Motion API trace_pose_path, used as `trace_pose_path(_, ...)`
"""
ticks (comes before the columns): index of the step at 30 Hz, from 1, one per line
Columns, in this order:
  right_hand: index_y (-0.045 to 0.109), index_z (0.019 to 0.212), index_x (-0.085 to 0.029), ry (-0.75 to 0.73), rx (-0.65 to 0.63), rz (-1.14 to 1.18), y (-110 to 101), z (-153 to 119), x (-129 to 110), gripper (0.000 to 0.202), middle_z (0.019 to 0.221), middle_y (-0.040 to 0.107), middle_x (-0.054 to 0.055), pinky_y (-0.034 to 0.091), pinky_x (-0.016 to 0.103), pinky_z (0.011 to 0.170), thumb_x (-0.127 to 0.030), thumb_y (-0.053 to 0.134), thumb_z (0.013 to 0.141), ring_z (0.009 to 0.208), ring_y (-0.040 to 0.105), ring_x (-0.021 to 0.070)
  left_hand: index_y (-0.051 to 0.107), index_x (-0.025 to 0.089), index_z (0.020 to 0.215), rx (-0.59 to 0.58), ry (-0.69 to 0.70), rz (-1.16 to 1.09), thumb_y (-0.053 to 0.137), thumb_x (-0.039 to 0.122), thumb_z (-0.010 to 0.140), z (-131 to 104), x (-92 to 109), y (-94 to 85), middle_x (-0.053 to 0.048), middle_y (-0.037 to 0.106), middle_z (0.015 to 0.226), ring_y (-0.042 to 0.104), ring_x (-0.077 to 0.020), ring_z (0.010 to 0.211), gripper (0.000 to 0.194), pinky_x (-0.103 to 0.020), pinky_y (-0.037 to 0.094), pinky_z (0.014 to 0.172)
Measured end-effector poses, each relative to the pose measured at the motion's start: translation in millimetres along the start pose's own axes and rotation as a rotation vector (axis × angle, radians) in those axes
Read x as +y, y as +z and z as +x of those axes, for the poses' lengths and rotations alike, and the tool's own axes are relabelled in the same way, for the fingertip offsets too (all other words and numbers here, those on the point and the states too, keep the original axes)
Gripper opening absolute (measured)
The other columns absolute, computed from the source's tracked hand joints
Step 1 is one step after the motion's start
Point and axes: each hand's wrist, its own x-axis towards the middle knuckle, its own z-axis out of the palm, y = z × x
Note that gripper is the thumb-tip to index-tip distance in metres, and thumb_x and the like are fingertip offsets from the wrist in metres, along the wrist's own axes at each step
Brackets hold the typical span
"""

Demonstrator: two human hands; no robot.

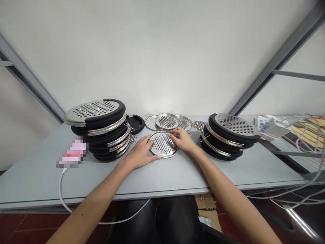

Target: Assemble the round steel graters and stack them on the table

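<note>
A round metal grater plate (164, 145) with rows of raised holes lies on the table in front of me. At its left rim is my left hand (141, 152), thumb along the near edge and fingers at the far-left edge. My right hand (183, 139) grips the right rim, thumb and fingertips over the upper right part. Just behind it, more round metal plates (167, 121) overlap against the wall. Beside them rests a black ring-shaped holder (135, 123).
A tall stack of graters with black rims (99, 128) stands on the left, a shorter stack (228, 135) on the right. A blurred pink item (74, 152) with a white cable (61, 189) lies at left. White boxes and wires (275, 127) are at far right.
</note>
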Motion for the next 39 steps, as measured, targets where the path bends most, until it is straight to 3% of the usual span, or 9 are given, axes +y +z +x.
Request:
trace_pose_path(5, 0.073, 0.089, -0.014, 0.018, -0.002, -0.035, 9.1, 0.8, 4.3, 0.031, 0.106, 0.064, 0.015, 0.042, 0.041, 0.098, -0.042, 0.059, 0.086, 0.104, 0.058, 0.0266, 0.056, 0.015, 0.127, 0.004, 0.019, 0.019, 0.064, 0.059, 0.079, 0.1, 0.7, -1.3, -0.016, 0.039, 0.148, 0.035, -0.0330, 0.138, 0.065, -0.045, 0.032, 0.113)
trace_pose_path(12, 0.073, 0.091, -0.014, -0.043, -0.020, -0.040, 11.8, -0.1, 6.5, 0.036, 0.112, 0.063, 0.015, 0.042, 0.042, 0.099, -0.044, 0.053, 0.090, 0.107, 0.058, 0.0262, 0.054, 0.015, 0.130, -0.007, 0.005, 0.036, 0.063, 0.061, 0.079, 0.0, 1.2, -2.1, -0.017, 0.039, 0.149, 0.037, -0.0328, 0.137, 0.069, -0.044, 0.032, 0.113)
trace_pose_path(18, 0.069, 0.104, -0.010, -0.049, -0.018, -0.051, 19.6, -2.5, 2.7, 0.042, 0.119, 0.061, 0.019, 0.040, 0.043, 0.103, -0.046, 0.057, 0.087, 0.116, 0.054, 0.0294, 0.042, 0.014, 0.140, -0.014, 0.008, 0.015, 0.064, 0.059, 0.079, 0.8, 2.0, -2.5, -0.018, 0.038, 0.150, 0.037, -0.0323, 0.138, 0.079, -0.045, 0.032, 0.113)
trace_pose_path(23, 0.068, 0.110, -0.012, -0.078, -0.023, -0.057, 24.4, -3.2, 1.8, 0.045, 0.123, 0.060, 0.017, 0.039, 0.045, 0.105, -0.048, 0.059, 0.085, 0.119, 0.053, 0.0301, 0.035, 0.014, 0.144, -0.015, 0.008, 0.006, 0.065, 0.057, 0.079, 0.9, 3.4, -3.8, -0.019, 0.039, 0.150, 0.037, -0.0315, 0.138, 0.083, -0.045, 0.032, 0.113)
trace_pose_path(26, 0.066, 0.114, -0.012, -0.093, -0.035, -0.068, 19.0, -3.1, 0.9, 0.045, 0.125, 0.059, 0.019, 0.039, 0.045, 0.104, -0.045, 0.060, 0.085, 0.120, 0.052, 0.0304, 0.036, 0.014, 0.143, -0.025, 0.002, 0.007, 0.064, 0.057, 0.079, 0.4, 3.5, -4.9, -0.019, 0.038, 0.150, 0.036, -0.0308, 0.138, 0.082, -0.045, 0.031, 0.113)
trace_pose_path(33, 0.069, 0.103, -0.018, -0.110, 0.011, 0.038, -7.3, -1.3, 0.7, 0.022, 0.111, 0.067, 0.010, 0.046, 0.038, 0.094, -0.026, 0.053, 0.090, 0.102, 0.063, 0.0225, 0.041, 0.015, 0.141, -0.030, -0.006, -0.020, 0.062, 0.059, 0.081, -0.1, 5.2, -8.2, -0.017, 0.040, 0.149, 0.036, -0.0301, 0.139, 0.077, -0.044, 0.030, 0.114)
trace_pose_path(39, 0.072, 0.094, -0.018, -0.097, -0.026, 0.044, -10.1, -1.7, 11.0, 0.017, 0.107, 0.067, 0.009, 0.050, 0.036, 0.086, -0.020, 0.057, 0.086, 0.097, 0.064, 0.0219, 0.038, 0.015, 0.143, -0.030, -0.006, -0.052, 0.055, 0.059, 0.086, 0.0, 6.9, -9.3, -0.016, 0.036, 0.152, 0.032, -0.0302, 0.141, 0.074, -0.045, 0.027, 0.115)
